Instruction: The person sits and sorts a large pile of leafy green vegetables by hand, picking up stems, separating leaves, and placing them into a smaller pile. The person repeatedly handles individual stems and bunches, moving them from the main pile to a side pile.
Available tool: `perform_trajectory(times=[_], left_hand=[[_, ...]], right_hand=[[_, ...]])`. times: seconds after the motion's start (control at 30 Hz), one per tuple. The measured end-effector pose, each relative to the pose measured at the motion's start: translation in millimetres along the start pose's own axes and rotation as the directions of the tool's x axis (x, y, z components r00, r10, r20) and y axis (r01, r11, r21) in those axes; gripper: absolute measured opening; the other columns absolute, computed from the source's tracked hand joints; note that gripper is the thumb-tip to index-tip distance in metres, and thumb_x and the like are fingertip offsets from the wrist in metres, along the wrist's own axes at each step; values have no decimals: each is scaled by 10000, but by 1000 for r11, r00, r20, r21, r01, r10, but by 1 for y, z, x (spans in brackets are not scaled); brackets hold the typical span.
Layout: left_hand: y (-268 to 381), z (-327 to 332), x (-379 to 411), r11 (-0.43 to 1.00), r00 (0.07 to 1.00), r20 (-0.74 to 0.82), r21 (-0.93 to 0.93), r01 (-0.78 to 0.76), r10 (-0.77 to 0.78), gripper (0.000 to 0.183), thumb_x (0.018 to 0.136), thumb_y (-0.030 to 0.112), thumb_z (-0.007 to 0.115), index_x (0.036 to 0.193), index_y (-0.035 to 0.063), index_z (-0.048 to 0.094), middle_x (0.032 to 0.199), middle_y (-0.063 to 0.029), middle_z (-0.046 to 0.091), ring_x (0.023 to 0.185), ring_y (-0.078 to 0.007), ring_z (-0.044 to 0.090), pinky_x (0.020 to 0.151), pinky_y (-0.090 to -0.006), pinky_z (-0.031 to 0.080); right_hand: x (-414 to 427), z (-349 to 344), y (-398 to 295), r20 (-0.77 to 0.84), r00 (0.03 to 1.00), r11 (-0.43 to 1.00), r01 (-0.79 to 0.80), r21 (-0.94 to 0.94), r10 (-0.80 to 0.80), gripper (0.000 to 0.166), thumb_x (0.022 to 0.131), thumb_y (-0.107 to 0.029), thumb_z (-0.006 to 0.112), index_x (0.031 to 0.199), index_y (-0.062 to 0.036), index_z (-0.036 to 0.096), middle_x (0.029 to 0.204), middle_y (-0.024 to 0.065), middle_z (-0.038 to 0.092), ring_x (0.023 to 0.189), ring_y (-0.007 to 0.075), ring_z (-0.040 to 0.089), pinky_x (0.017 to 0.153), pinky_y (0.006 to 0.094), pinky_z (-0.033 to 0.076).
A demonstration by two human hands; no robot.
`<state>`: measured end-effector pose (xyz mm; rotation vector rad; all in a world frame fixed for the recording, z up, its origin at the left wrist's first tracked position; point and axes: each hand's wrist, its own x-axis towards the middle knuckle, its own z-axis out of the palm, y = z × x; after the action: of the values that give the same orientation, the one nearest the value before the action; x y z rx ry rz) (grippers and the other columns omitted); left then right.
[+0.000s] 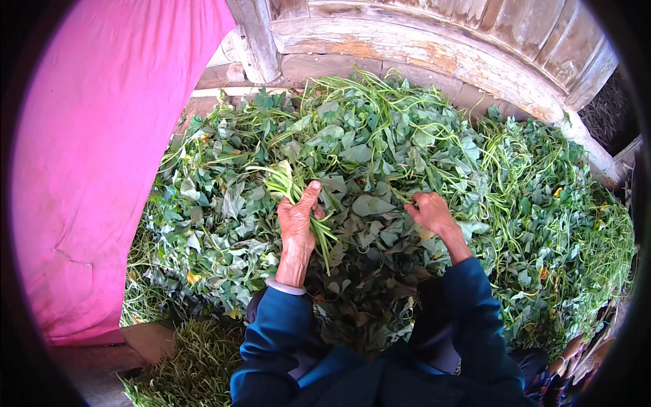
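Note:
My left hand (297, 216) is closed around a bunch of green leaf stems (278, 180), thumb pointing up. Cut or broken ends stick out above the fist and stem tails hang below it. Slightly to the right, my right hand (431, 211) pinches a thin green stem (400, 193) with thumb and fingers. Below both hands spreads a wide heap of leafy vines (374, 206), which look like sweet potato greens. A pale bangle (286, 287) circles my left wrist.
A pink cloth (112, 152) hangs on the left. Behind the heap stand a wooden post (257, 46) and a plank wall with a thick beam (381, 43). A pile of stems (190, 364) lies at lower left. Another person's arm (564, 356) shows at lower right.

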<state>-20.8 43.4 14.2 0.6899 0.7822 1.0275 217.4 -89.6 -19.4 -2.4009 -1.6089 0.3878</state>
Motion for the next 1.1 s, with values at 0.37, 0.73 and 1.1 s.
perform_trajectory(times=[0.37, 0.73, 1.1], left_hand=[[-17, 10, -12, 970, 970, 162, 192, 147, -179, 194, 757, 189, 706, 816, 33, 607, 593, -33, 567, 397, -84, 423, 367, -216, 325], [-19, 11, -12, 936, 951, 246, 340, 96, -187, 251, 729, 146, 722, 907, -4, 627, 713, -30, 605, 455, -75, 464, 381, -208, 347], [-12, 2, -2, 824, 972, 221, 536, -186, 76, 162, 784, 112, 634, 873, -21, 607, 610, 1, 547, 433, -50, 420, 397, -202, 332]], right_hand=[[-27, -5, -75, -86, 990, 125, 72, 990, 113, 152, 845, -124, 585, 937, -22, 521, 715, 41, 580, 646, 113, 545, 649, 261, 466], [-41, 27, -97, -124, 977, 299, 172, 938, -172, 105, 808, -33, 627, 859, -20, 537, 775, -8, 544, 735, 43, 537, 657, 203, 459], [-32, -4, -69, -526, 850, 583, 413, 700, 30, 75, 830, -52, 583, 834, 23, 583, 767, 74, 612, 648, 112, 579, 579, 235, 473]])
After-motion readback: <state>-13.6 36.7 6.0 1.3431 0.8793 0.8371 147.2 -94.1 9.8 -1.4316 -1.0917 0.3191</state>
